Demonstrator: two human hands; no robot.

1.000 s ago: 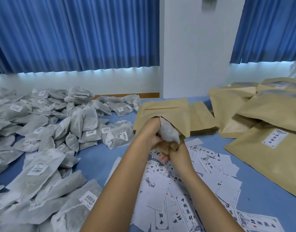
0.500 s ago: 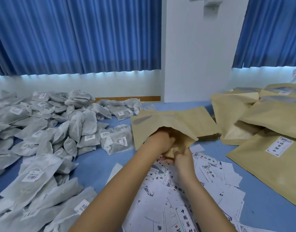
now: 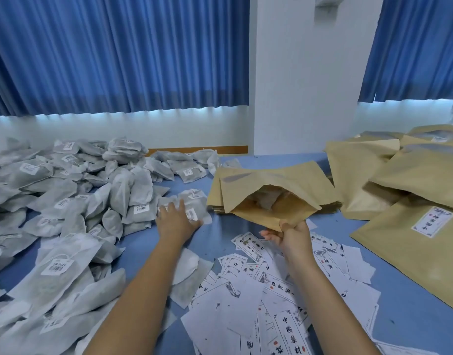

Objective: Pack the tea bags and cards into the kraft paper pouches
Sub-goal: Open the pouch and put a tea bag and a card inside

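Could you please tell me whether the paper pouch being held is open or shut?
Open: the pouch gapes toward the camera, with a tea bag visible inside, while the right hand pinches its lower edge.

Before me the counter (image 3: 409,308) has a blue top, marked with a few dark specks. Behind it a white wall (image 3: 169,129) runs beneath a pleated blue curtain (image 3: 117,55), with light showing along the hem. A white pillar (image 3: 304,85) separates this from a second blue curtain (image 3: 412,47). A wooden strip (image 3: 230,150) lies at the wall's foot. A white fixture (image 3: 325,2) sits high on the pillar.
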